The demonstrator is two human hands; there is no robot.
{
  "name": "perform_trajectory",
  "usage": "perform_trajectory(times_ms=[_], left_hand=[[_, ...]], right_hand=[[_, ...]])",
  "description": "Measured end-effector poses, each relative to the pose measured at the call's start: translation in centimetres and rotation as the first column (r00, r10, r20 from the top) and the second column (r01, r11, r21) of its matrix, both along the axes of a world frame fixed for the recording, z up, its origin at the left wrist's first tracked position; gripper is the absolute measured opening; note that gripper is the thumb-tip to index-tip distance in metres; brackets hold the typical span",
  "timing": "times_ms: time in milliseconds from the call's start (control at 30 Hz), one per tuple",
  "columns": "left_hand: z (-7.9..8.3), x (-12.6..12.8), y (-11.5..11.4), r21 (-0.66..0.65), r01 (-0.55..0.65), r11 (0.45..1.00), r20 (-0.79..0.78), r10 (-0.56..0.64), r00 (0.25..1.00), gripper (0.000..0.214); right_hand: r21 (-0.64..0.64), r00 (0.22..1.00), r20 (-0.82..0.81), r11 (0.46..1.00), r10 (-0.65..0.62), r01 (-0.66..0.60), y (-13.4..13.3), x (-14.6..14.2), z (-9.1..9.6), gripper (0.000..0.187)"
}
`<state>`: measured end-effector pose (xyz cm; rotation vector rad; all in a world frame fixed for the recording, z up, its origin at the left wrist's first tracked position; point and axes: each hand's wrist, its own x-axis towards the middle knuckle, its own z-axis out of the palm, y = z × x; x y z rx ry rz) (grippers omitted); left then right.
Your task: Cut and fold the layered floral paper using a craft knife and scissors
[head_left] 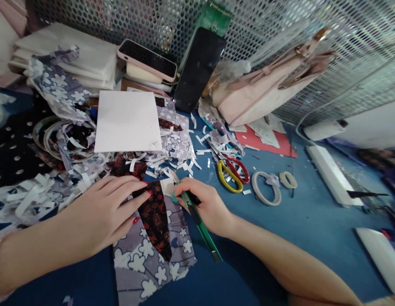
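My right hand (205,204) grips a green utility knife (200,227), its blade end pointing away from me beside a small white patch (167,187). Spread over the left side of the work, my left hand (108,208) lies flat with its fingertips on a dark piece of fabric with a red pattern (156,216). That dark piece rests on a grey-purple fabric with white flowers (146,272). Beyond both hands sits a white square board (127,121).
White paper strips (35,195) pile up at the left. Scissors (231,172) with red and yellow handles and a tape roll (266,188) lie to the right. A phone (148,59), a black upright device (200,70) and a pink bag (258,95) stand along the mesh back.
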<state>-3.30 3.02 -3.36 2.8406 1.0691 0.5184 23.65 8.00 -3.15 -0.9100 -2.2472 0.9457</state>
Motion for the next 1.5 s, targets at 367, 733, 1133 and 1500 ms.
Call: perform_trajectory(times_ms=[367, 733, 1133, 1500], left_hand=[[-0.1, -0.1, -0.1, -0.034, -0.013, 0.999, 0.005, 0.013, 1.0, 0.038], [-0.1, -0.3, -0.1, -0.076, -0.009, 0.997, 0.022, 0.01, 1.0, 0.038], [0.4, -0.6, 0.0, -0.096, -0.019, 0.995, -0.018, 0.017, 1.0, 0.041], [0.4, -0.8, 0.4, -0.028, 0.016, 0.999, -0.054, -0.017, 0.998, 0.041]], right_hand=[[-0.1, 0.956, -0.19, 0.973, -0.225, 0.209, 0.1, 0.6, -0.4, 0.007], [0.067, 0.986, -0.152, 0.996, 0.061, -0.051, 0.6, 1.3, 0.8, 0.048], [0.058, 0.988, -0.145, 0.997, -0.048, 0.057, 0.4, 1.5, 0.6, 0.046], [0.042, 0.99, -0.142, 0.999, -0.011, 0.017, 0.5, 1.3, 0.7, 0.049]])
